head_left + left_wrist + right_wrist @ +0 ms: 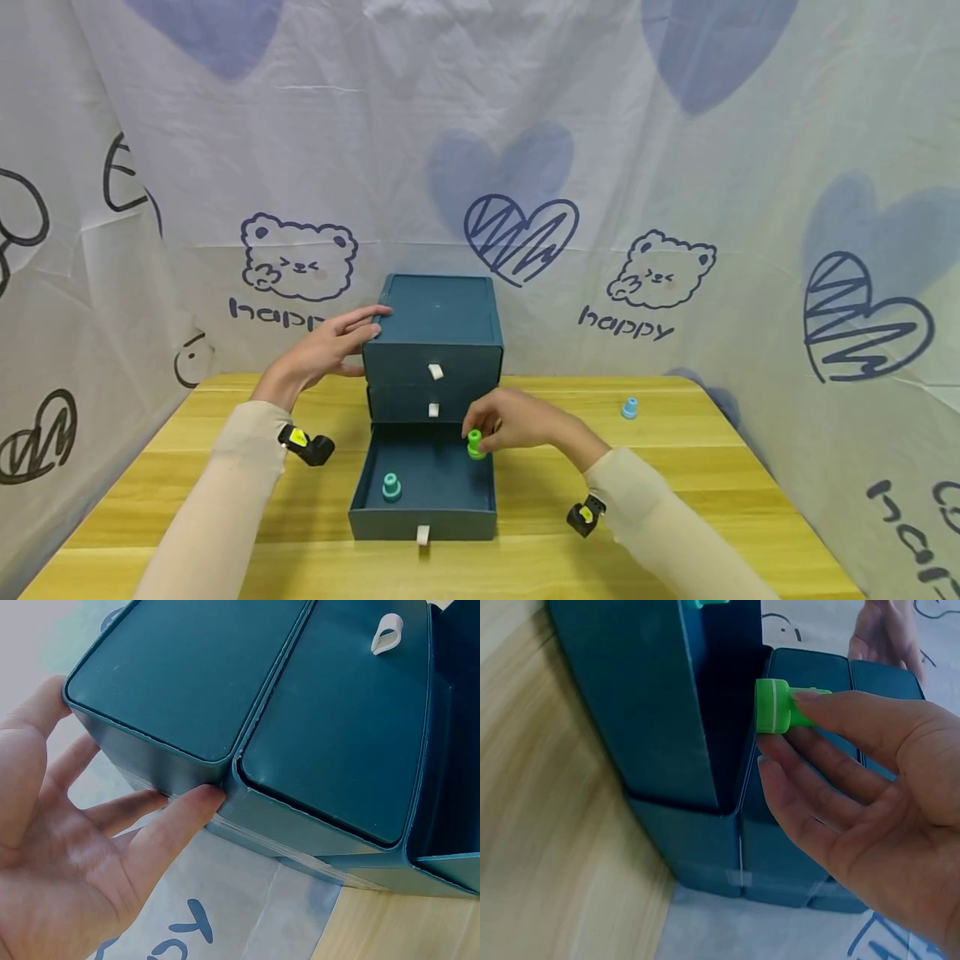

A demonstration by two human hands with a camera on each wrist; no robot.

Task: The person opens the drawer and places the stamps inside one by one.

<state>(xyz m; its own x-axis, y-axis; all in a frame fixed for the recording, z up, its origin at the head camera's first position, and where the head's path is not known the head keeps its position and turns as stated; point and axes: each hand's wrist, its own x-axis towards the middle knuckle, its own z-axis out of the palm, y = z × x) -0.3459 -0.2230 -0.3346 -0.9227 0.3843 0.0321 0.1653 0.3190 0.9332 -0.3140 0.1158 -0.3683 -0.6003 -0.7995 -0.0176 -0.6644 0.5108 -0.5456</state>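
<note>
A dark teal cabinet of small drawers [438,308] stands in the middle of the table, its bottom drawer [431,523] pulled out toward me. My left hand [322,346] rests against the cabinet's left side near the top. In the left wrist view its fingers [180,825] are spread, with fingertips on the casing. Above the right part of the open drawer, my right hand [521,419] pinches a small green stepped plastic cylinder [772,706] between thumb and fingers, wide end downward. Inside the drawer, a similar teal stepped cylinder [391,487] stands upright at the front left.
A light blue stepped cylinder [630,407] stands on the wooden table [675,500], right of the cabinet. Two upper drawers with white pull tabs [436,372] are closed. A printed white cloth [420,100] hangs behind and along both sides.
</note>
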